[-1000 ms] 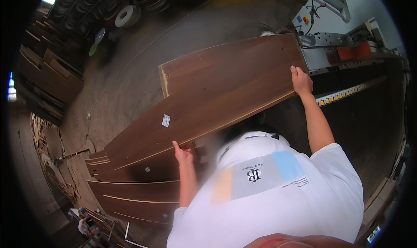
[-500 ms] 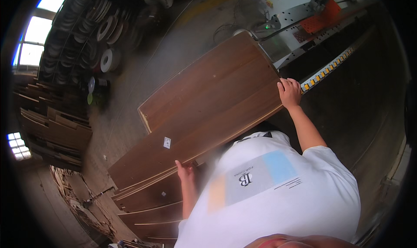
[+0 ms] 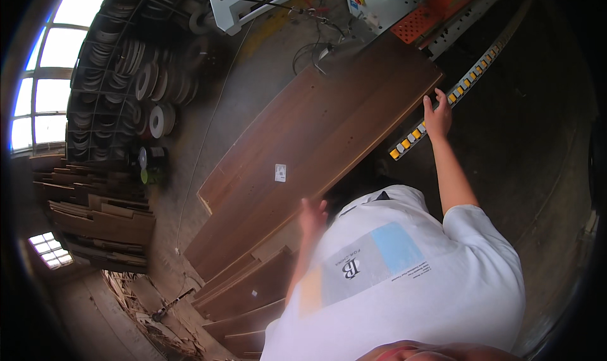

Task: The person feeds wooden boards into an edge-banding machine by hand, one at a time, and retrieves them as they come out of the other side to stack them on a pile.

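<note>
Long brown wood-grain boards (image 3: 329, 133) lie slantwise in front of me, their left ends stepped, with a small white label (image 3: 280, 172) on top. Their far right end reaches the machine. At the near long edge is my left hand (image 3: 313, 217), thumb and fingers apart; I cannot tell whether it touches the wood. My right hand (image 3: 437, 115) is beside the same edge near the right corner, fingers spread and gripping nothing visible. Behind it runs a strip of yellow and white rollers (image 3: 468, 82).
A pale machine with an orange guard (image 3: 425, 13) stands at the far right. More brown boards (image 3: 253, 285) are stacked at lower left. Racks of edging rolls (image 3: 162, 120) and piled boards (image 3: 101, 215) line the left side. A cable loops on the floor beyond the boards.
The boards have shifted up and right toward the machine. My right hand has come off the board's top to beside its edge. My left hand has moved up and right. The view has turned slightly.
</note>
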`<state>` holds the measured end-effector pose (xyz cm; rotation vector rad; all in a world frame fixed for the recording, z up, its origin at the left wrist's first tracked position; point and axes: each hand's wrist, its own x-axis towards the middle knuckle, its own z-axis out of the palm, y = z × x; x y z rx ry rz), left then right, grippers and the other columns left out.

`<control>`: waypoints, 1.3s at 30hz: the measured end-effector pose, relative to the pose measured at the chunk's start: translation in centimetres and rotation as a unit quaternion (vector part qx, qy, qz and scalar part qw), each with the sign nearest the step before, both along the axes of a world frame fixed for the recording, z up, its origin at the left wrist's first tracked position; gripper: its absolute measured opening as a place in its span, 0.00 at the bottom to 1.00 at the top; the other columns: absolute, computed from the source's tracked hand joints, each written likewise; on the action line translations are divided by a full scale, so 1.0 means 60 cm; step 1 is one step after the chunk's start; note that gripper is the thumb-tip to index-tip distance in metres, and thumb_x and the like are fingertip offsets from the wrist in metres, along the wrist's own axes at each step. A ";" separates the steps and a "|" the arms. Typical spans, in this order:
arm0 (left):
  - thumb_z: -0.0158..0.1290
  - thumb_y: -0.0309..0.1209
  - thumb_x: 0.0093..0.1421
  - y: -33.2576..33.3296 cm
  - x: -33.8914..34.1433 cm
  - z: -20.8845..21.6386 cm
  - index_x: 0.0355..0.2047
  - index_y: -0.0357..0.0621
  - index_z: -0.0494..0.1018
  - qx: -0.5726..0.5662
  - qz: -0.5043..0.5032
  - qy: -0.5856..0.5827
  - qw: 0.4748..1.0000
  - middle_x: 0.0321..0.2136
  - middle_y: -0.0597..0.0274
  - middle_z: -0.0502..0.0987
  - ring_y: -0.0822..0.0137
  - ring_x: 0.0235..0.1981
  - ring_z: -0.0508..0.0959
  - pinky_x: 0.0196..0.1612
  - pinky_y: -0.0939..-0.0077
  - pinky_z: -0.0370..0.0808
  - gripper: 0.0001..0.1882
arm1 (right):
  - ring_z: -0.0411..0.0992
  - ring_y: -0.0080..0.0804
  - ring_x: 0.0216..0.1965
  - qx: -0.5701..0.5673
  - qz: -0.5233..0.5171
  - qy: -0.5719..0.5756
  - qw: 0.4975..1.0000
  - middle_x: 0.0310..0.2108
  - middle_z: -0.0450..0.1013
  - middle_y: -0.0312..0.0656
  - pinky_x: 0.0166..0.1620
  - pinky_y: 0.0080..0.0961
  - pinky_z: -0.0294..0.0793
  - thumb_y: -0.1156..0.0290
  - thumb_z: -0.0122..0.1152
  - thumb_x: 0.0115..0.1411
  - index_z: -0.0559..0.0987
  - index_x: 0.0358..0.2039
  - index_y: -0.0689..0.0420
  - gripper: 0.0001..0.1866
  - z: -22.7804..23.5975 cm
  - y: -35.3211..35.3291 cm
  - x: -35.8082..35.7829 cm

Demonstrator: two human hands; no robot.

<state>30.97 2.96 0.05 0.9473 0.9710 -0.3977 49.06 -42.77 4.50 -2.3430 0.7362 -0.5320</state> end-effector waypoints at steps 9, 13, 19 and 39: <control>0.44 0.56 0.68 -0.006 0.005 0.040 0.47 0.37 0.70 0.031 -0.129 0.006 0.991 0.36 0.51 0.80 0.65 0.31 0.78 0.33 0.72 0.75 0.30 | 0.62 0.44 0.65 0.409 -0.098 -0.007 0.907 0.63 0.61 0.58 0.64 0.35 0.61 0.48 0.61 0.62 0.61 0.62 0.68 0.41 -0.061 0.043 0.024; 0.44 0.54 0.69 0.037 -0.030 0.071 0.42 0.38 0.72 0.115 -0.073 0.022 0.990 0.29 0.55 0.78 0.67 0.27 0.75 0.31 0.74 0.74 0.27 | 0.57 0.43 0.67 0.574 -0.145 0.017 0.806 0.67 0.57 0.55 0.65 0.36 0.57 0.41 0.66 0.54 0.58 0.65 0.70 0.53 -0.107 0.073 0.041; 0.48 0.53 0.68 0.092 -0.049 0.075 0.32 0.46 0.72 0.136 0.065 -0.004 0.989 0.21 0.65 0.72 0.72 0.23 0.72 0.22 0.80 0.67 0.22 | 0.60 0.41 0.64 0.588 -0.202 0.008 0.783 0.65 0.60 0.49 0.63 0.36 0.62 0.44 0.64 0.57 0.57 0.67 0.64 0.48 -0.095 0.151 0.051; 0.50 0.48 0.68 0.037 0.005 0.036 0.34 0.45 0.71 0.142 0.096 0.025 0.985 0.21 0.66 0.70 0.72 0.21 0.71 0.22 0.78 0.69 0.18 | 0.67 0.42 0.58 0.562 -0.259 -0.074 0.782 0.61 0.65 0.50 0.59 0.33 0.66 0.52 0.64 0.61 0.63 0.61 0.66 0.38 -0.081 0.099 0.110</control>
